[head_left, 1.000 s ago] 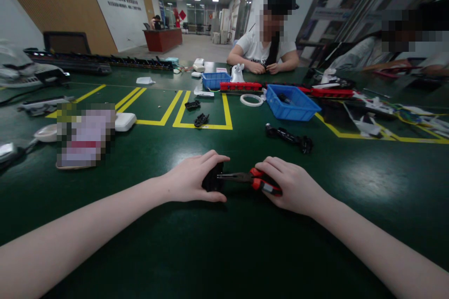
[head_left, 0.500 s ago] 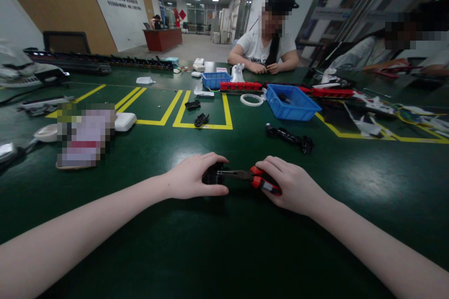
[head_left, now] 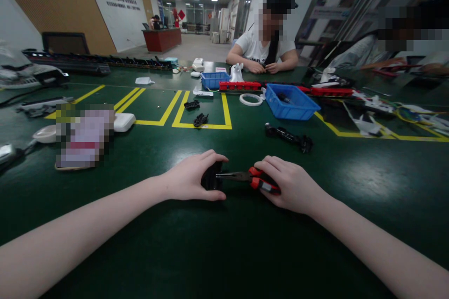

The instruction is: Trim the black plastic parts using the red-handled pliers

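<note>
My left hand [head_left: 189,177] is wrapped round a small black plastic part [head_left: 209,180] that rests on the green table [head_left: 224,243]. My right hand [head_left: 291,184] grips the red and black handles of needle-nose pliers [head_left: 250,178]. The pliers' thin jaws point left and reach into the black part. Both hands lie low on the table, close together, near its front middle.
A long black assembly [head_left: 289,138] lies just beyond my hands. Further back stand a blue bin [head_left: 291,102], a smaller blue bin [head_left: 214,79], a white ring [head_left: 251,99] and small black parts [head_left: 200,119] inside yellow floor-tape boxes. A white box [head_left: 123,122] lies left. Two people sit across.
Hardly anything has moved: my left hand shifted its fingers a little on the black part, and the pliers stay with their jaws in it.
</note>
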Demonstrator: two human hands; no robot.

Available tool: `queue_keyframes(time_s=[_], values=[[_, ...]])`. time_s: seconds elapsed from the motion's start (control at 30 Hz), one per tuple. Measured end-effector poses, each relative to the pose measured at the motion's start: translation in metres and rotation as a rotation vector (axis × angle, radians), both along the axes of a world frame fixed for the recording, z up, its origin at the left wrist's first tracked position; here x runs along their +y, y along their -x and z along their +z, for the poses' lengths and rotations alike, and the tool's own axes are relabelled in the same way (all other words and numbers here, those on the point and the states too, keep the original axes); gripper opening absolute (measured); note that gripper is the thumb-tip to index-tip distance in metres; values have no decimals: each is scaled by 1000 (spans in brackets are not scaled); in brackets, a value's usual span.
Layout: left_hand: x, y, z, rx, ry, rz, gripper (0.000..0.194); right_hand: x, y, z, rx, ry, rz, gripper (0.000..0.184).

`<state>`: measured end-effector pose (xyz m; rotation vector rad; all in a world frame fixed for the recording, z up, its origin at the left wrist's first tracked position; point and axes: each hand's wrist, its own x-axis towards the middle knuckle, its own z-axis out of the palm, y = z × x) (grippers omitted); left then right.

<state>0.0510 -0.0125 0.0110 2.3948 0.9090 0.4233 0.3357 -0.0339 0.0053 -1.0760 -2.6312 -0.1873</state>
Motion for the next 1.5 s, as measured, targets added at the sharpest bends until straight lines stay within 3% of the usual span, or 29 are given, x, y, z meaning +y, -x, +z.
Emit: queue_keyframes(time_s=[0.5,0.93,1.23,1.5], values=[[-1,1,-1,74,-74,-20,79,0,0,1,-21,-9,13,37],[5,2,-7,74,-16,-19,72,-1,-1,-2,-3,-76,-4,36],[-3,0,4,63,-38,-23,69,2,-2,-2,52,-107,36,34],[-1,2,1,36,-46,-51,70,3,-3,-4,55,-171,53,40]])
